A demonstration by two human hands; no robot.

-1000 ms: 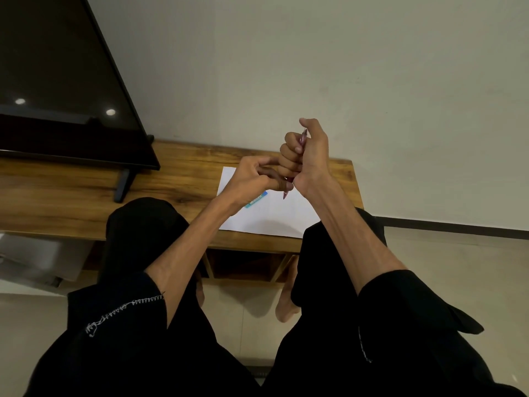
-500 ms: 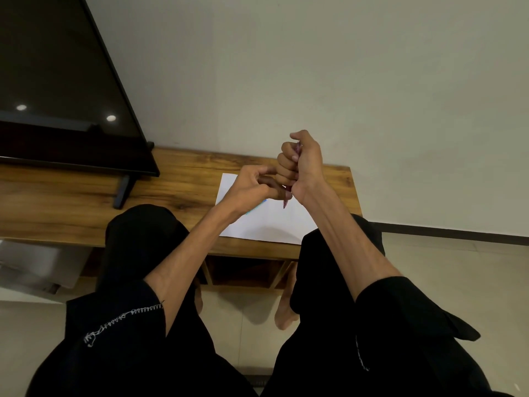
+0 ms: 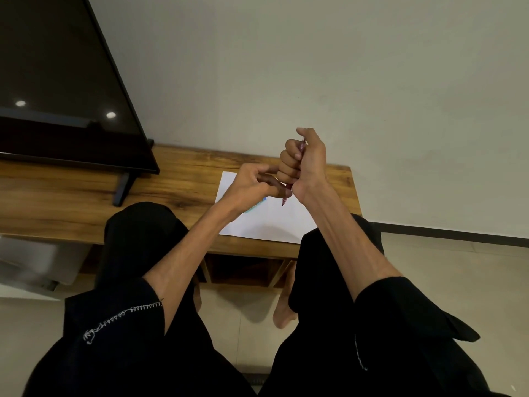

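Head view is showing both hands raised together above the far end of a wooden table (image 3: 183, 181). The right hand (image 3: 307, 164) is gripping a reddish pen (image 3: 284, 199) in a closed fist, fingers curling round the barrel and thumb pointing up along it. The pen is standing nearly upright, its top peeking out beside the thumb and its tip sticking out below the heel of the fist, hanging above the table and touching nothing there. The left hand (image 3: 252, 187) is sitting just beside and slightly below the right one, its fingers curling inward and one fingertip reaching to the lower end of the pen under the right fist. Whether that hand is actually pinching the pen or only touching it is not showing clearly. Beneath both hands a white sheet of paper (image 3: 269, 224) is lying flat on the table, and a small blue-green patch (image 3: 256, 207) is showing on it just under the left wrist. Well off to the left of the left hand, a dark television (image 3: 57, 81) is standing on the same table.
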